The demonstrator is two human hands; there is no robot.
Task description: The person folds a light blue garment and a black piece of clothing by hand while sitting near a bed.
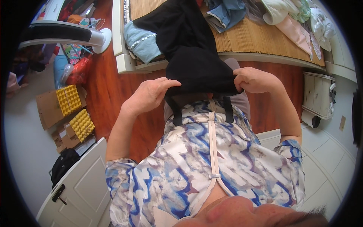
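Observation:
A black cloth garment (195,61) stretches from the bed down to my lap, its near edge held out wide. At the left corner of that edge, my left hand (149,95) pinches the cloth, index finger lying along the top. My right hand (256,80) grips the opposite corner with curled fingers. Two black straps (228,109) show below the edge against my patterned shirt (195,147); where their upper ends attach is hidden. The garment's far part lies over a light blue pillow (141,41) and the bamboo mat (255,37).
On the bed are a blue garment (227,14) and a pink cloth (293,34) among other clothes. A white cabinet (317,90) stands right. At left are a white pedestal (102,40), cardboard boxes (49,107), yellow egg trays (82,124) and a white door (82,184).

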